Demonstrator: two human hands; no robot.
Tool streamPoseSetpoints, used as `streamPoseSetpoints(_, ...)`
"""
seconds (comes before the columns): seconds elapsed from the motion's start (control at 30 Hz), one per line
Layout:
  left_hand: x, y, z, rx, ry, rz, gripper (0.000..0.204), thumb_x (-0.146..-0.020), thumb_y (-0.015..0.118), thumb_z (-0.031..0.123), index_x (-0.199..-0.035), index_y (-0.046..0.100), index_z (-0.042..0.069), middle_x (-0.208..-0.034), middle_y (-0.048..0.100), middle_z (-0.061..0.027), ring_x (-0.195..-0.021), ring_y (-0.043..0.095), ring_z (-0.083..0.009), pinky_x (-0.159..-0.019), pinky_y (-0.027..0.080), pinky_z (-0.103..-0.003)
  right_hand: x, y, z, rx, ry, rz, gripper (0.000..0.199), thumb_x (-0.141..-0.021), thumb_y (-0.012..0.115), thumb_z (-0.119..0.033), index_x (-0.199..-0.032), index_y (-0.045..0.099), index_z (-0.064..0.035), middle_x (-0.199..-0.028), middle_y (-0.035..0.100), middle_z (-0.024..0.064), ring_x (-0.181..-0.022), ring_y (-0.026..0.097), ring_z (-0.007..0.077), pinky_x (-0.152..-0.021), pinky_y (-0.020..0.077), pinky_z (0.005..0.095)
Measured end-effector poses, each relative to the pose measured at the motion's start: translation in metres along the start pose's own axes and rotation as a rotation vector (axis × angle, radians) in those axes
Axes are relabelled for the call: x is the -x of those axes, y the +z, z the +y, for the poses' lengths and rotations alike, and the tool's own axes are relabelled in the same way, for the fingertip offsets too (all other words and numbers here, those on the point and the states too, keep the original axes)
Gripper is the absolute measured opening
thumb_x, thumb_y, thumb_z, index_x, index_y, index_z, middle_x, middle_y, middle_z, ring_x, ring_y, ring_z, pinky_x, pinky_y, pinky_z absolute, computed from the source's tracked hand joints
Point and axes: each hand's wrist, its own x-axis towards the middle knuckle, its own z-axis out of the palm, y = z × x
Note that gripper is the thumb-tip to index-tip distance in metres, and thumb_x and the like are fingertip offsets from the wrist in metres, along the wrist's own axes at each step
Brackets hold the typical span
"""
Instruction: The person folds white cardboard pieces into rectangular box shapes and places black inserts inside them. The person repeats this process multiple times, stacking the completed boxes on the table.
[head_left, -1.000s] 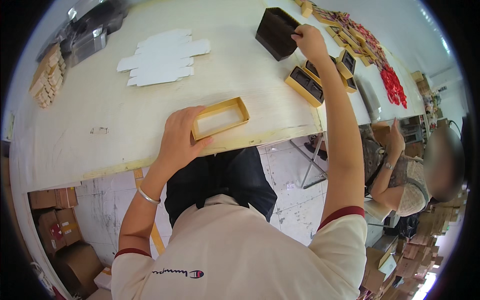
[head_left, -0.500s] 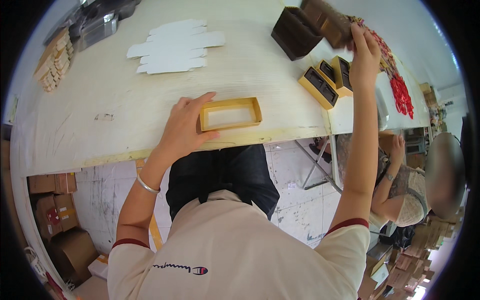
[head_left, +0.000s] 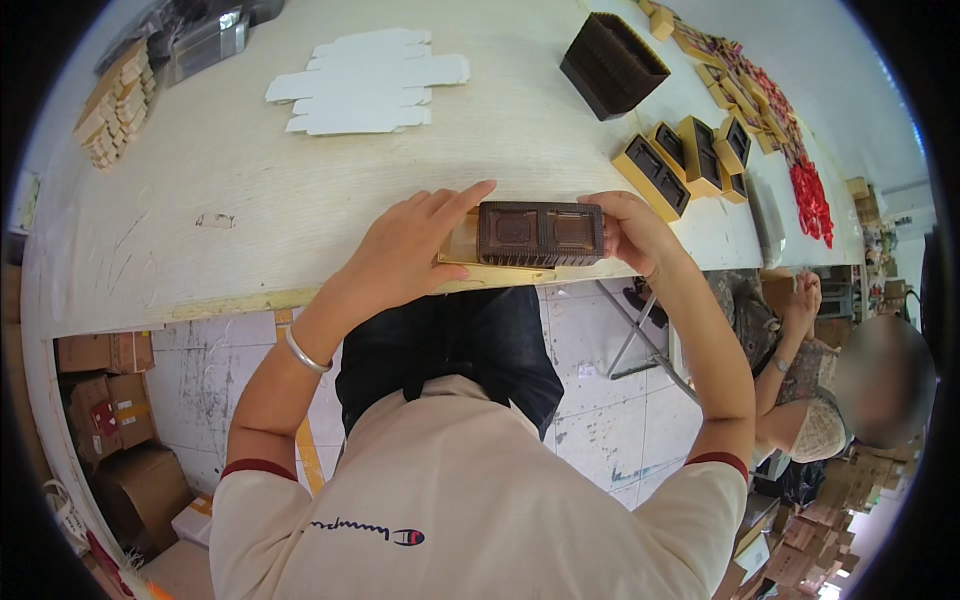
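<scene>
Near the table's front edge lies a small gold open box (head_left: pixel 460 247), mostly covered from above. My left hand (head_left: pixel 408 240) grips its left end, thumb on the near side and fingers on the far side. A dark brown plastic tray insert (head_left: pixel 540 235) with two square wells sits over the box, its right end reaching past where the box shows. My right hand (head_left: pixel 632 233) holds the insert by that right end. Whether the insert has entered the box I cannot tell.
Flat white carton blanks (head_left: pixel 368 82) lie ahead. A stack of brown inserts (head_left: pixel 614 66) stands at the far right, near several filled gold boxes (head_left: pixel 655 175) and red cords (head_left: pixel 811 200). Wooden pieces (head_left: pixel 115 105) are piled far left. Another person (head_left: pixel 800 370) sits at right.
My right hand has come from the insert stack back toward me, bringing a brown insert over the gold box. My left hand and the box have shifted slightly right.
</scene>
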Motion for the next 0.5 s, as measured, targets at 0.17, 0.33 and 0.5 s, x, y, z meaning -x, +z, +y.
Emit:
streamPoseSetpoints(0.17,-0.005,0.005,0.000,-0.020,0.074,-0.018,0.077,-0.070,0.078,0.015,-0.139,0.044,0.014,-0.115,0.054,-0.0116,-0.102,0.053,-0.0298,-0.090,0.045,-0.038,-0.006,0.013,0.020,0.041,-0.025,0.040,0.021,-0.093,0.058,-0.022,-0.088,0.062,-0.0016,-0.070,0.059,0.0042,-0.046,0.052,0.0098,-0.044,0.0435,0.0228)
streamPoseSetpoints(0.33,-0.008,-0.004,-0.014,0.101,0.011,-0.083,0.070,-0.073,0.077,0.016,-0.136,0.048,0.017,-0.120,0.053,-0.0097,-0.107,0.053,-0.0291,-0.093,0.046,-0.038,0.021,0.020,0.011,0.713,-0.751,-0.081,0.032,-0.086,0.068,-0.019,-0.114,0.062,-0.0048,-0.111,0.053,0.0116,-0.072,0.059,0.0153,-0.066,0.0500,0.0250)
streamPoseSetpoints(0.5,-0.015,-0.004,-0.027,0.045,0.096,-0.103,0.074,-0.071,0.079,0.023,-0.137,0.047,0.019,-0.127,0.049,-0.0088,-0.111,0.051,-0.0291,-0.094,0.046,-0.038,0.025,0.029,0.034,1.156,-1.077,-0.109,0.042,-0.072,0.077,-0.013,-0.110,0.065,-0.0021,-0.113,0.051,0.0142,-0.078,0.058,0.0237,-0.069,0.0514,0.0329)
